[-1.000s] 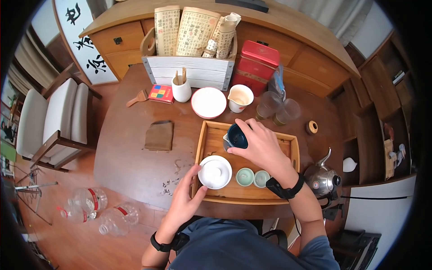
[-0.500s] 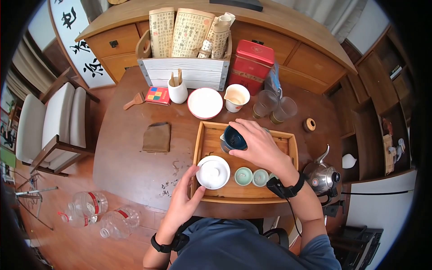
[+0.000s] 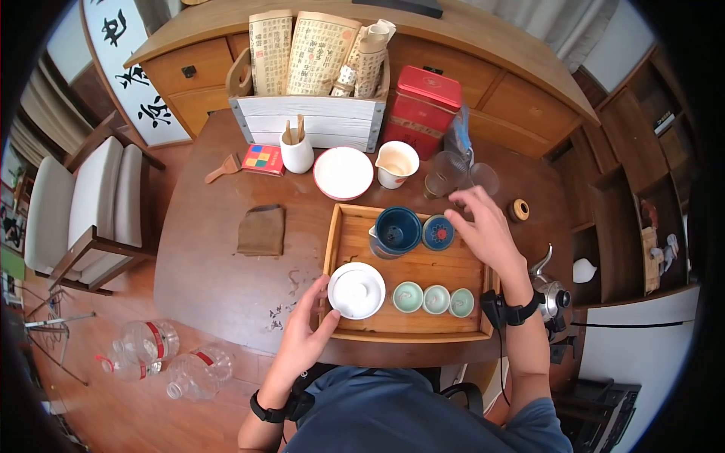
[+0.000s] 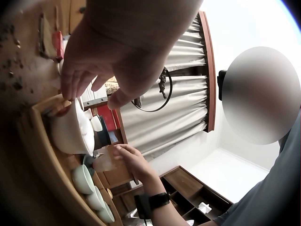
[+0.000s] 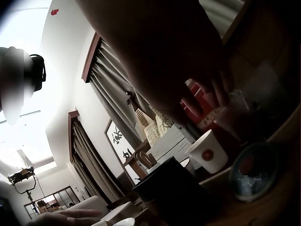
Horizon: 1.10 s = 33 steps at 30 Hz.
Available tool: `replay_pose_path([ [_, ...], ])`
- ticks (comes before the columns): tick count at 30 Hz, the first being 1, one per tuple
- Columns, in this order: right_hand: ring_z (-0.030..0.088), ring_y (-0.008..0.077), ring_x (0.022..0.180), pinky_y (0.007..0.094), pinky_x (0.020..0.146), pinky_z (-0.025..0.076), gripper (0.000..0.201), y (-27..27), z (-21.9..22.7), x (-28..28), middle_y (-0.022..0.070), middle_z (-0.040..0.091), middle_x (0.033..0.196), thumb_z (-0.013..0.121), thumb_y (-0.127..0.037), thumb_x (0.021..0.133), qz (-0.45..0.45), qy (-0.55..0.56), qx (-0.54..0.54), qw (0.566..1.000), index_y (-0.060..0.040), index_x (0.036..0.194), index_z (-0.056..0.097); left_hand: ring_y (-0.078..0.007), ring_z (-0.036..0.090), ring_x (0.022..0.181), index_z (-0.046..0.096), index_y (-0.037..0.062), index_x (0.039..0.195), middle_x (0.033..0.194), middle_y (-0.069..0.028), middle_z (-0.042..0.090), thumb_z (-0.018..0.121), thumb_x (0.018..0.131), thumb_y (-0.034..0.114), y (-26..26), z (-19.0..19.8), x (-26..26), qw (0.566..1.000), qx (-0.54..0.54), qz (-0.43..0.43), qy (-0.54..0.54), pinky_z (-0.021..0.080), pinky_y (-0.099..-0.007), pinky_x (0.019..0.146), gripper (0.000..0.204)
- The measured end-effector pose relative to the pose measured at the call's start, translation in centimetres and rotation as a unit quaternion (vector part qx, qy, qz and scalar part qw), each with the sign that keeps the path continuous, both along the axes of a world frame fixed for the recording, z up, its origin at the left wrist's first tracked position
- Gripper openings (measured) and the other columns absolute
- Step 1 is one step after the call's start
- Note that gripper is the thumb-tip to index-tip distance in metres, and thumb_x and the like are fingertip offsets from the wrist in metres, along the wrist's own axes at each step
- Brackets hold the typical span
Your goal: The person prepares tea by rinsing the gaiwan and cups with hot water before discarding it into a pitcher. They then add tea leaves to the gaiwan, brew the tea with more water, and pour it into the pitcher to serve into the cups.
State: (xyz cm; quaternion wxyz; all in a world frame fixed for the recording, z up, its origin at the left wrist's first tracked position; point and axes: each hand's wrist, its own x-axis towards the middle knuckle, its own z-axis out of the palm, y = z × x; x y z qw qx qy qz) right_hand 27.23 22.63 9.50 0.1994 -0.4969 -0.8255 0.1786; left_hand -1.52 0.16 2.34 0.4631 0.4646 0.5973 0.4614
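A white lidded bowl stands at the tray's left front corner. My left hand touches its left rim with thumb and fingertips, the fingers extended. Behind it on the wooden tray is a dark blue spouted cup, and right beside that lies a round blue piece with a red centre. Over the tray's right back corner, my right hand holds nothing, its fingers apart and slightly bent. Three pale green cups form a row at the tray's front. In the left wrist view the left fingers meet the white bowl.
Behind the tray are a white plate, a white pitcher, clear cups and a red tin. A steel kettle stands at the right. A brown cloth and scattered dark bits lie at the left.
My right hand has let go of the blue cup and moved right, which uncovers the round blue piece and the third green cup. My left hand stays at the white bowl.
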Motion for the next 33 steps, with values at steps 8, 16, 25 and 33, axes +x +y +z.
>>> replay_pose_path([
  [8,0.065,0.0376,0.107,0.0483,0.089,0.054,0.035,-1.5,-3.6,1.2,0.0164,0.064,0.108,0.078,-0.017,0.092,0.014,-0.072,-0.053,0.996,-0.0045,0.122,0.065,-0.0232,0.062,0.121,0.051,0.0019,0.156,0.133,-0.0163,0.065,0.071,0.099,0.008,0.4,0.0,0.2,0.999,-0.011,0.011,0.028,0.053,-0.036,0.099,0.06],
  [16,0.063,0.0388,0.114,0.0497,0.092,0.054,0.035,-1.1,-6.2,1.2,0.0153,0.062,0.111,0.082,-0.013,0.085,0.012,-0.084,0.042,0.996,-0.0043,0.115,0.064,-0.0205,0.058,0.125,0.053,0.0002,0.154,0.138,-0.0135,0.065,0.069,0.098,0.005,0.2,0.2,0.3,1.0,-0.008,0.014,0.022,0.053,-0.0336,0.098,0.058],
  [25,0.071,0.0341,0.085,0.044,0.075,0.056,0.023,-0.2,-6.7,1.5,0.0162,0.071,0.093,0.079,-0.006,0.087,0.021,-0.03,-0.023,0.999,0.0003,0.104,0.065,-0.0184,0.06,0.119,0.053,0.0015,0.154,0.131,-0.0145,0.065,0.069,0.1,0.007,0.2,0.1,0.3,1.0,-0.008,0.012,0.017,0.053,-0.0324,0.096,0.057],
  [33,0.055,0.0104,0.068,0.0273,0.064,0.049,0.019,-0.1,-2.5,-0.7,0.002,0.061,0.077,0.079,-0.005,0.092,-0.038,0.203,-0.107,0.973,0.0014,0.106,0.068,-0.0176,0.061,0.114,0.052,0.0023,0.155,0.131,-0.0145,0.065,0.07,0.1,0.008,0.1,-0.3,0.3,0.999,-0.003,0.013,0.03,0.054,-0.0314,0.094,0.057],
])
